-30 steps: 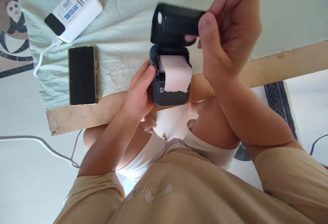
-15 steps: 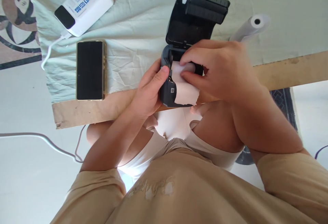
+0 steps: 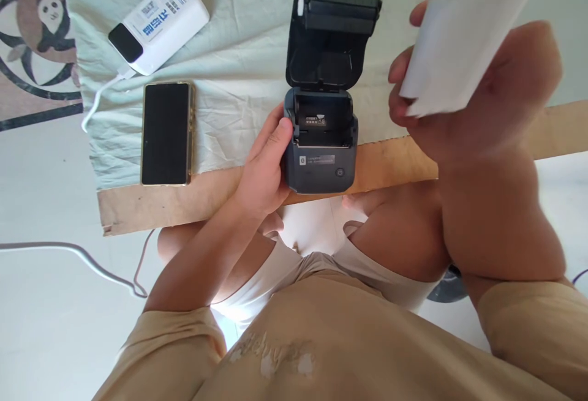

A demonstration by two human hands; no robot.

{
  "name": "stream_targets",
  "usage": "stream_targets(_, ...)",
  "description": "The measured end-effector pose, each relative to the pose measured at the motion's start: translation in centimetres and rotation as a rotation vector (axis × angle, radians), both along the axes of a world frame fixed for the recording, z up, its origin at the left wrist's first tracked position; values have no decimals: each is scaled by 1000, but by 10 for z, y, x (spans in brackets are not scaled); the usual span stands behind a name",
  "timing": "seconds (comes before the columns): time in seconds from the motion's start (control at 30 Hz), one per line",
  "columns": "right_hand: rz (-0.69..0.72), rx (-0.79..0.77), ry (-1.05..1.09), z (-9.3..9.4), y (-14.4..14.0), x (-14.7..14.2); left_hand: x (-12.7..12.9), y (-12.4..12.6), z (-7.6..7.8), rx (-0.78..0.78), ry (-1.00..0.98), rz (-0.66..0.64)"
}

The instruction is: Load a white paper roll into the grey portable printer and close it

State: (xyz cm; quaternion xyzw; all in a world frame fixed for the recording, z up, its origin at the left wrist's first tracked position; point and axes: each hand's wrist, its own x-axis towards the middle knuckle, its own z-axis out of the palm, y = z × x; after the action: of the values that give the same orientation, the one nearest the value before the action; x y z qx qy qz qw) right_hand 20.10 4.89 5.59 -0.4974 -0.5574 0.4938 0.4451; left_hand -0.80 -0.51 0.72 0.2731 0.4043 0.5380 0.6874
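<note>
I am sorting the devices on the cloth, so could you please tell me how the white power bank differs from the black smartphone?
The white rectangular power bank is thick and boxy; the black smartphone with a gold rim is thin and flat. The power bank lies askew with a white cable plugged in; the smartphone lies straight, with no cable. The power bank bears blue print; the smartphone's screen is dark. Both rest on the pale green cloth, untouched by either hand.

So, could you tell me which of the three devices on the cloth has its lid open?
The black printer, steadied by the left hand: its lid is flipped up and its paper bay is bare. The phone and power bank lie closed and untouched.
</note>
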Motion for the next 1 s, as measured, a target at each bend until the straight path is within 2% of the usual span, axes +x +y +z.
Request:
stream_targets(0.07, -104, -39, 26, -11, 6, 1, 0, 1, 0, -16, 23, -6)
stream_targets(0.17, -191, 72, -72, -28, 7, 3, -1, 1, 1, -3, 38, -19)
stream_targets(0.3, -111, 275, -497, -34, 1, 7, -2, -1, 4, 3, 44, -37)
stream_targets(0.37, -81, 327, -631, -33, 0, 10, -2, -1, 5, -16, 39, -45)
stream_targets(0.57, -6, 229, -818, -39, 5, 14, -1, -2, 6, -16, 79, -26)
stream_targets(0.63, 0, 245, -788, -38, 1, 14, -1, -2, 5, 4, 79, -11)
stream_targets(0.7, -47, 353, -693, -31, -6, 17, 0, -1, 5, 9, 61, 2)
stream_targets(0.77, -151, 515, -618, -24, -9, 25, -1, -1, 5, 2, 40, 4)
stream_targets(0.87, -351, 667, -730, -22, -2, 45, -1, -1, 5, -6, 41, -42)
stream_targets(0.93, -404, 594, -803, -28, 10, 55, 0, -1, 5, -1, 57, -45)
stream_targets(1.0, -377, 410, -867, -36, 21, 60, 1, -1, 5, -1, 77, -13)
